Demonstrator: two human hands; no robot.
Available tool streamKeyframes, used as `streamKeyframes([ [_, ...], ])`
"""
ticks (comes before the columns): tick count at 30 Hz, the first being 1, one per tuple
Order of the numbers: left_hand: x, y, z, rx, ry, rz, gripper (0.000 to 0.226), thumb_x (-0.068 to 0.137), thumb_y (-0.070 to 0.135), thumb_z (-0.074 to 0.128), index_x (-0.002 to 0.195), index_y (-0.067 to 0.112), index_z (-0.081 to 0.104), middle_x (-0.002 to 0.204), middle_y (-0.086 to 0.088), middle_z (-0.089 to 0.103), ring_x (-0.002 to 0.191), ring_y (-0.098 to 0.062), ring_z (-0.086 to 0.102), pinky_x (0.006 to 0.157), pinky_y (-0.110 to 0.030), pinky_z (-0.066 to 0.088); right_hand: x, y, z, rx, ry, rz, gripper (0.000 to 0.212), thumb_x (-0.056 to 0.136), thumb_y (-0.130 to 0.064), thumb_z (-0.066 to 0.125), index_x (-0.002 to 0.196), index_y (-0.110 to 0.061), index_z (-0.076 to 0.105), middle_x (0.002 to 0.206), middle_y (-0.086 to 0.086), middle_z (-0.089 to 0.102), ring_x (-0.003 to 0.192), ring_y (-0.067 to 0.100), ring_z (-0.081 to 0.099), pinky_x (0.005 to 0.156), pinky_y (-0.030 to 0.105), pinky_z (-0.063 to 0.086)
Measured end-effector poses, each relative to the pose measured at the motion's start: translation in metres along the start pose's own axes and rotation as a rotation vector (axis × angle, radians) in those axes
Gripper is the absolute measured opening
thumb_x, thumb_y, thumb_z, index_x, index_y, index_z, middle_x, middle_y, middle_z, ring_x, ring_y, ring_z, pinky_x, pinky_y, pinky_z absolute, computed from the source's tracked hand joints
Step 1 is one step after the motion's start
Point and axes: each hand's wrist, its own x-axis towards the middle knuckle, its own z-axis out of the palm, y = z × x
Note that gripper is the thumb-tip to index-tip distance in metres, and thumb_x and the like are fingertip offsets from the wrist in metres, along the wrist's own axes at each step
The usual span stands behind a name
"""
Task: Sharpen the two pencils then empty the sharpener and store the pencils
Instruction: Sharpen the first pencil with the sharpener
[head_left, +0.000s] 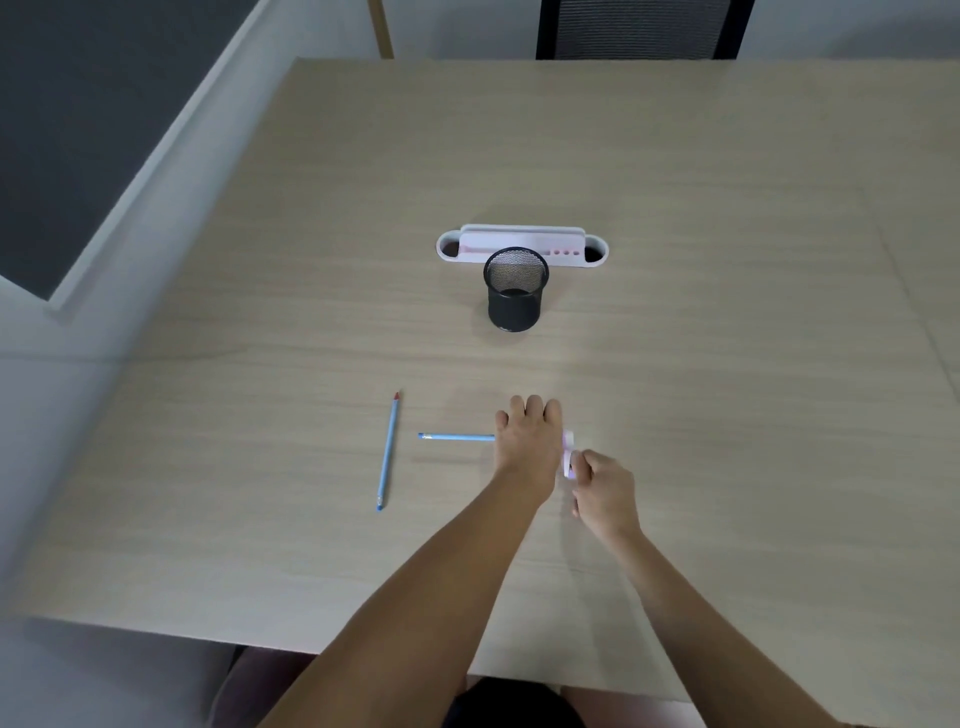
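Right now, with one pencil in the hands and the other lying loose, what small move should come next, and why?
Probably turn the pencil in the sharpener. The left hand grips it, its blue shaft sticking out leftward, while the right hand holds the small pink-white sharpener against it. The second pencil lies untouched on the table.

Light wood-grain surface (675, 208) — broad bare stretches at far left, far right and along the near edge. Obstacles: black mesh cylindrical cup (516, 289) upright at centre, a white oblong plastic organiser (521, 245) just behind it; one blue pencil (388, 451) lying loose at left; both hands — left hand (527, 441), right hand (602, 488) — crowding the near-centre, close together.
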Motion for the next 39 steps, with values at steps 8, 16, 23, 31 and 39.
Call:
streamKeyframes([
  [8, -0.003, 0.000, -0.001, 0.008, 0.039, 0.008, 0.052, 0.076, 0.015, 0.072, 0.118, 0.011, 0.042, 0.115, -0.008, 0.050, 0.104, -0.027, 0.046, 0.080, -0.033, 0.037, 0.033, -0.038, -0.025, 0.057, 0.012, -0.109, 0.031, 0.089, -0.024, 0.046, 0.060, -0.012, 0.051, 0.053, 0.004, 0.056, 0.048, 0.023, 0.054, 0.052, 0.029, 0.043],
  [16, -0.001, 0.001, -0.002, 0.000, 0.014, -0.006, 0.054, 0.072, 0.006, 0.072, 0.116, 0.011, 0.043, 0.114, -0.007, 0.051, 0.105, -0.027, 0.046, 0.080, -0.032, 0.038, 0.019, -0.006, 0.002, 0.076, -0.010, 0.061, 0.027, 0.086, -0.011, 0.041, 0.060, -0.005, 0.048, 0.056, 0.015, 0.053, 0.030, 0.015, 0.046, 0.042, 0.024, 0.037],
  [23, -0.002, 0.001, 0.000, -0.029, 0.034, 0.013, 0.047, 0.080, 0.015, 0.069, 0.117, 0.010, 0.042, 0.117, -0.009, 0.049, 0.107, -0.028, 0.045, 0.083, -0.034, 0.037, 0.002, -0.027, -0.034, 0.130, -0.089, -0.166, 0.036, 0.097, -0.020, 0.043, 0.064, -0.008, 0.048, 0.057, 0.009, 0.049, 0.041, 0.012, 0.049, 0.044, 0.021, 0.039],
  [31, -0.002, 0.002, -0.002, -0.013, 0.018, -0.004, 0.058, 0.058, 0.016, 0.084, 0.107, 0.014, 0.052, 0.101, -0.004, 0.057, 0.094, -0.024, 0.053, 0.072, -0.030, 0.040, 0.052, -0.013, -0.006, 0.040, -0.031, 0.046, 0.020, 0.084, -0.018, 0.052, 0.065, -0.017, 0.057, 0.056, 0.001, 0.055, 0.046, 0.020, 0.046, 0.042, 0.021, 0.034],
  [39, -0.001, 0.001, 0.000, 0.011, 0.020, 0.020, 0.050, 0.075, 0.010, 0.072, 0.116, 0.010, 0.042, 0.115, -0.010, 0.050, 0.106, -0.027, 0.046, 0.085, -0.034, 0.039, -0.017, -0.005, -0.029, 0.057, -0.158, -0.113, 0.036, 0.097, -0.028, 0.044, 0.064, -0.014, 0.043, 0.049, -0.009, 0.044, 0.044, 0.015, 0.053, 0.050, 0.029, 0.039],
])
